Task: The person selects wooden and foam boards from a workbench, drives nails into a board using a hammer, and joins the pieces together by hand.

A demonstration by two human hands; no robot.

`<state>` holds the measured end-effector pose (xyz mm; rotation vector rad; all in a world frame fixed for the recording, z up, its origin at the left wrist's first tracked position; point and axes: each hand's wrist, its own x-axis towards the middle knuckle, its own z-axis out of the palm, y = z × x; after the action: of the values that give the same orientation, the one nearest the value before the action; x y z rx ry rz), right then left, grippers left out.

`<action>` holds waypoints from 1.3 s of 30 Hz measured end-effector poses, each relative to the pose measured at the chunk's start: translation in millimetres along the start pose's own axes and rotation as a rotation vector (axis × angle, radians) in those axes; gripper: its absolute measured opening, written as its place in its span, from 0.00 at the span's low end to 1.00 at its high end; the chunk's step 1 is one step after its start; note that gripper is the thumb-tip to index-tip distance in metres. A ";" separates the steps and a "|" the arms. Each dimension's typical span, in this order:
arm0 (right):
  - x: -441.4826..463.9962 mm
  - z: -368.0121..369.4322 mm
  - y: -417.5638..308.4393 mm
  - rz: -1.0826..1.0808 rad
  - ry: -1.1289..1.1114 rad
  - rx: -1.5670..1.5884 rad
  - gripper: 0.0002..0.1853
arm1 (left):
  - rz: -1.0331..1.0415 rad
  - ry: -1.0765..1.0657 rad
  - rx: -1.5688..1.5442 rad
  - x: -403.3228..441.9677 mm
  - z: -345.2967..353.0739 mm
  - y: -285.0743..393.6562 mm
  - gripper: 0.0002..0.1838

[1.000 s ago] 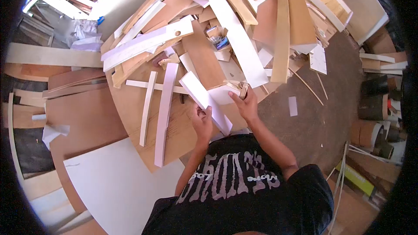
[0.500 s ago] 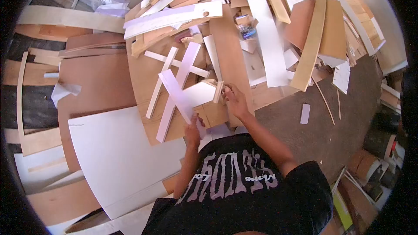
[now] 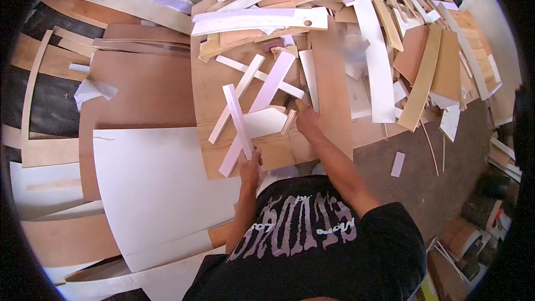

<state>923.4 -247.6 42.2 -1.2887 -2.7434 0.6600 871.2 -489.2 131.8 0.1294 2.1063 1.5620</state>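
My left hand is closed around the lower end of a pale lilac wooden strip, which slants up and away. Just right of that strip lies a white board piece with angled corners and bare wood edges; a small wood block sits at its right end. My right hand is stretched forward beside the block, its fingertips at the near end of a thin white strip. A dark object shows beside those fingertips, too small to name. The right fingers are partly hidden. Another lilac strip and a pale strip lie crossed nearby.
Beneath the pieces is a brown wooden board. Offcuts and long boards pile up at the back and right. A large white panel lies to the left. On the floor at right rests a small lilac piece.
My right hand has moved forward from the small wood block to the thin white strip's end. My left hand still holds the lilac strip, now more upright in view. The camera view has shifted.
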 end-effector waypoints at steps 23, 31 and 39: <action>-168.2 -141.8 -102.7 -0.273 0.678 0.290 0.11 | 0.089 -0.625 0.139 99.1 26.5 11.4 0.16; -167.5 -95.1 -75.0 0.221 0.433 0.597 0.17 | -0.078 -0.553 0.082 95.8 46.9 20.5 0.08; -151.3 -100.5 -69.8 0.160 0.326 0.297 0.17 | -0.042 -0.600 0.414 56.1 37.5 55.4 0.14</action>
<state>993.0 -363.2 182.3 -1.4081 -2.2081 0.7558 827.4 -417.5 155.7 0.6112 1.8815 0.8855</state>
